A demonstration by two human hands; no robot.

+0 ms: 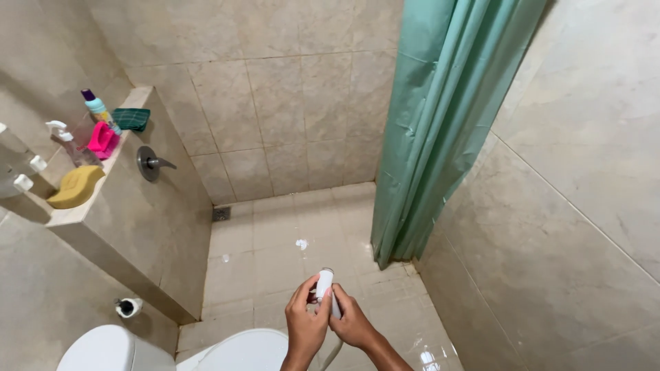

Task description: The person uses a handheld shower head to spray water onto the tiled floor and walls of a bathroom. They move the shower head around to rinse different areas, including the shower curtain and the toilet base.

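Head view, largest first: tiled shower floor (289, 240); green curtain (440, 124); white toilet lid (240, 350); ledge (75, 206) carrying bottles and a yellow sponge (75, 187). I see my left hand (306, 324) and right hand (352, 321) both wrapped around a white spray handle (324, 285), held above the toilet with its hose trailing down. I judge it light, rigid, slick plastic; best gripped mid-barrel.

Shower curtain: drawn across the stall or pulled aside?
Pulled aside: the green shower curtain hangs bunched at right, the tiled stall floor open to view.
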